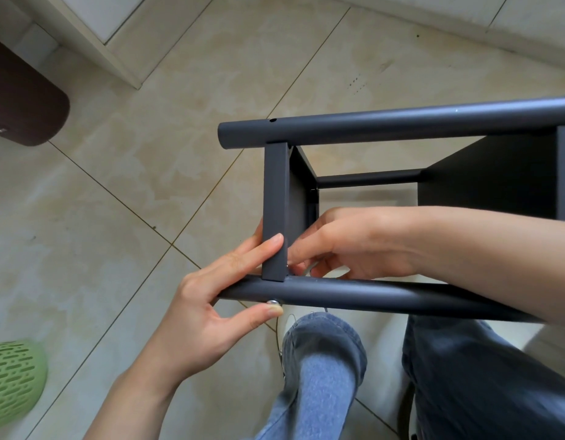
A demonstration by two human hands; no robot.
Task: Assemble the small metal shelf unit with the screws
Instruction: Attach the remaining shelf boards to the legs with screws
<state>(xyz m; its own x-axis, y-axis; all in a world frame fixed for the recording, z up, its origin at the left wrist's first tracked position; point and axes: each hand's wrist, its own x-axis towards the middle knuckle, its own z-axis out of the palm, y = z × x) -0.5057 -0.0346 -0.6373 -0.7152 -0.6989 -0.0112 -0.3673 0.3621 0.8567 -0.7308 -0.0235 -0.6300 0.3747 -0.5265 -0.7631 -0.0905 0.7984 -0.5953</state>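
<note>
At 8 o'clock in my view lies a green perforated basket (11, 379), and at 10 o'clock a dark brown object (24, 100), both on the tiled floor (116, 201). My left hand (211, 309) enters from 7 o'clock, forearm angled up toward centre. It grips the near tube (370, 293) of the shelf unit (401, 201): the index finger lies straight along the flat crossbar (275, 211), and the thumb presses the silver screw head (272, 302) on the tube's near side. The frame sits right of centre, tipped on its side. Its two round tubes run long-axis from 9 to 3 o'clock, with open ends pointing toward 9 o'clock; the crossbar spans them from 12 to 6 o'clock. My right hand (347, 246) enters from 3 o'clock, forearm level, fingers curled down inside the frame at the crossbar joint. I cannot tell what they pinch. Denim-clad legs (322, 369) lie at 6 o'clock.
</note>
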